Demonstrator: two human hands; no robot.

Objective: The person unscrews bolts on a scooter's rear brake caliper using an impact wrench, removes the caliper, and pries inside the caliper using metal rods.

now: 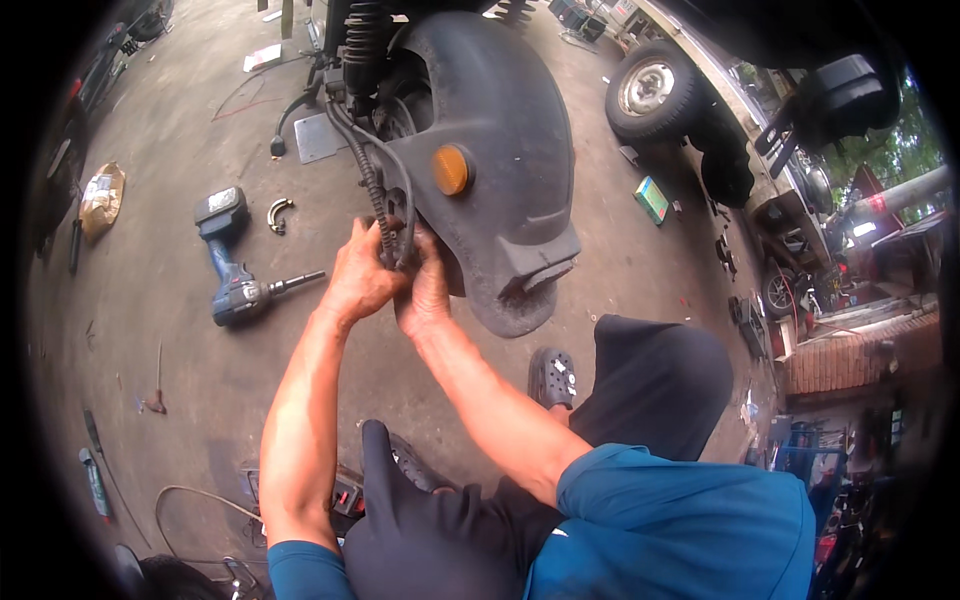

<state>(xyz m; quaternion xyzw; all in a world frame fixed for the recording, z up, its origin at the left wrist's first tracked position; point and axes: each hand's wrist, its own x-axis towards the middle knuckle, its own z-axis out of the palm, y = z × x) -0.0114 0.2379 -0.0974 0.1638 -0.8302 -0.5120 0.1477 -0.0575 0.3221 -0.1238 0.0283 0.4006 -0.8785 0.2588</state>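
Both of my hands meet beside a black mudguard [500, 150] with a round orange reflector [451, 170]. My left hand [362, 272] is closed round the lower end of a ribbed black cable [372, 185]. Close against it, my right hand [427, 285] has its fingers curled behind a smooth dark hose [407, 200]; whatever they pinch is hidden. Above, a coil-spring shock absorber [366, 40] stands next to the wheel area. On the floor to the left lie a blue cordless impact wrench [232, 265] with a long socket and a curved brake shoe [279, 215].
A loose wheel with tyre [650, 90] and a small green-yellow box [651, 200] are at the right. A metal plate [318, 138] lies far left of the mudguard. At the left are a brown package [102, 200] and a screwdriver [156, 400]. My shoe [552, 378] is below the mudguard.
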